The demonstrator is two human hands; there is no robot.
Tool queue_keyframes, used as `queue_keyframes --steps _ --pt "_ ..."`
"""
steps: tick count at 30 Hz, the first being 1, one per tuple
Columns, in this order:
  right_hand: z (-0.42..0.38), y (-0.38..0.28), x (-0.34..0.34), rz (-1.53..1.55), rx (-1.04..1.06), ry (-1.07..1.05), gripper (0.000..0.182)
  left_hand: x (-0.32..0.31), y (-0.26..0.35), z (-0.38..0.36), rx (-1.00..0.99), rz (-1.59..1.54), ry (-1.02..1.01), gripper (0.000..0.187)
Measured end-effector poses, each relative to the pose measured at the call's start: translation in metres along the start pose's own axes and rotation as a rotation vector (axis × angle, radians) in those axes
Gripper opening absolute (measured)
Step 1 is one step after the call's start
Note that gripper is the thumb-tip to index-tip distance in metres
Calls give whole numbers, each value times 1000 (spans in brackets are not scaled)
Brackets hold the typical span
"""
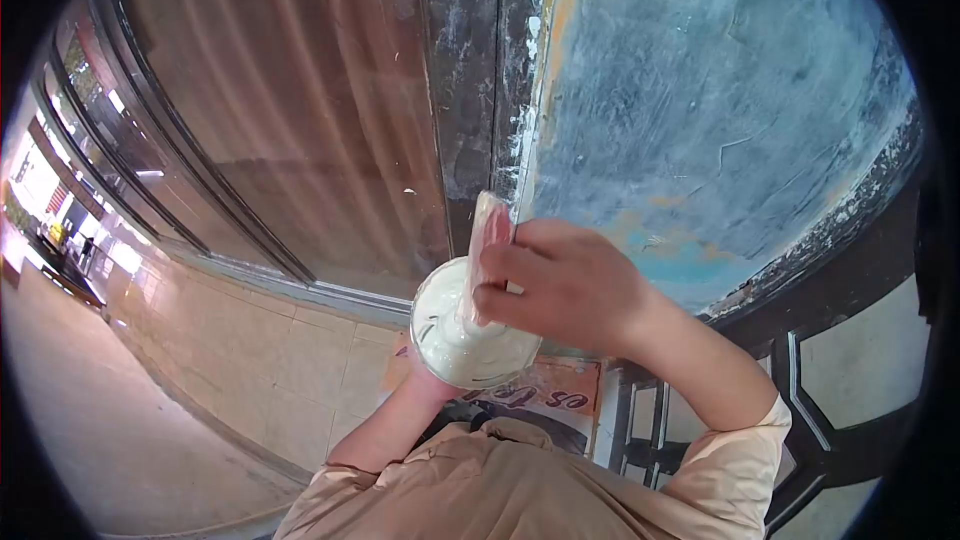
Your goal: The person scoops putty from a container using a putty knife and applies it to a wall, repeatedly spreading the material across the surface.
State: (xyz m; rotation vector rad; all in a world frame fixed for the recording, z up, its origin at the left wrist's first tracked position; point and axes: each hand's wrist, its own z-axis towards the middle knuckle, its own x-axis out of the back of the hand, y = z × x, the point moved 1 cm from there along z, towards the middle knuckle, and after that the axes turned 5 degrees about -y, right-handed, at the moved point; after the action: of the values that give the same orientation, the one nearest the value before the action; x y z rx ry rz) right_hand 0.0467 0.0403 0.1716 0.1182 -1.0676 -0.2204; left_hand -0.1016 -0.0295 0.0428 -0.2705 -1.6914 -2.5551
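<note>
In front of my body is a round tub [425, 345] with thick, glossy white paint or filler [455, 340] inside. My left hand [432, 380] supports the tub from below; its fingers are mostly hidden behind it. Above the tub, my right hand [560, 285] is closed around the upright handle of a paint-smeared tool [487, 230], reddish with a pale tip. Its lower end stands in the white stuff, so I cannot make out whether it is a brush or a spatula.
Ahead is a blue-grey panel [700, 120] with scraped, patchy paint, beside a worn dark frame [470, 70]. To the left is glass with a brown curtain [290, 80]. A printed board [565, 390] lies on the tiled floor [290, 350]. A dark metal grille [840, 450] stands at right.
</note>
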Motion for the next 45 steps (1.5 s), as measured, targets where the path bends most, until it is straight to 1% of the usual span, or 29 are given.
queue_keyframes --steps 2,3,4,6,7,8,10,11,12,14,18,20,21,22,23,24,26,28,29,30,32,33,35,37,40,42,43,44,45 --pt "-1 4 12 -31 -62 -45 17 1 2 -4 121 276 -83 57" --pt "-1 0 17 -15 -93 -140 13 -1 -5 -7 190 -122 -7 53" --pt "-2 -3 16 -14 -88 -144 13 -2 -17 -10 190 -125 -1 53" --pt "1 -10 5 23 -147 -337 12 -6 -35 -18 97 -1474 -18 54" --pt "3 -13 -5 -36 -131 -225 12 -7 -29 -20 102 -732 -21 55" --pt "8 -14 -9 -37 -132 -224 12 -11 -23 -17 102 -731 -23 55" --pt "15 -10 -12 -306 -262 -298 18 -20 -11 -8 72 -183 48 55" --pt "18 -6 -8 -346 -267 -214 22 -22 -10 -8 77 -139 31 50" --pt "19 -8 -4 -346 -272 -216 22 -22 -12 -9 78 -141 26 50" --pt "23 -11 3 -288 -315 -239 22 -23 -17 -11 243 -1604 128 48" --pt "18 -16 -26 -259 -265 -373 18 -24 -15 -16 358 -1478 145 46" --pt "23 -4 -22 -225 -292 -388 18 -26 -16 -13 329 -1811 179 50" --pt "25 0 -14 -206 -330 -371 18 -24 -11 -17 229 -1445 23 52" --pt "25 1 -8 -186 -367 -359 19 -24 -12 -16 233 -1450 21 52" --pt "22 -3 -7 -151 -337 -221 19 -25 -14 -14 280 -1499 67 54" --pt "20 -8 -8 -153 -340 -227 19 -26 -16 -13 329 -1545 111 56" --pt "17 -14 -19 -206 -325 -386 22 -27 -14 -10 328 -1580 143 55" --pt "12 -4 -27 -237 -349 -313 26 -25 -9 -10 328 -1633 215 54" --pt "14 -1 -19 -217 -383 -245 25 -20 2 -16 456 -1444 162 48" --pt "17 0 -10 -201 -415 -178 24 -20 4 -13 460 -1445 161 48" --pt "25 -6 -5 -153 -416 -162 20 -19 4 -9 498 -1599 363 47" --pt "28 -12 -10 -178 -362 -233 19 -16 -3 -15 501 -1601 363 47" --pt "29 -13 -23 -212 -312 -302 18 -8 -20 -25 351 -1538 140 47" --pt "22 -3 -39 -22 -348 -167 21 -1 -21 -27 378 -1549 114 49" --pt "22 -1 -24 -182 -468 -168 23 15 -51 -44 436 -1533 89 57" --pt "19 -1 -23 -159 -481 -129 26 24 -62 -53 426 -1682 -32 64" --pt "18 -2 -23 -138 -509 -132 27 28 -65 -54 381 -1628 -46 71" --pt "16 -4 -24 -116 -542 -133 27 30 -66 -59 383 -1633 -45 71" --pt "13 -8 -23 -85 -589 -164 27 33 -66 -62 250 -1400 -70 73"
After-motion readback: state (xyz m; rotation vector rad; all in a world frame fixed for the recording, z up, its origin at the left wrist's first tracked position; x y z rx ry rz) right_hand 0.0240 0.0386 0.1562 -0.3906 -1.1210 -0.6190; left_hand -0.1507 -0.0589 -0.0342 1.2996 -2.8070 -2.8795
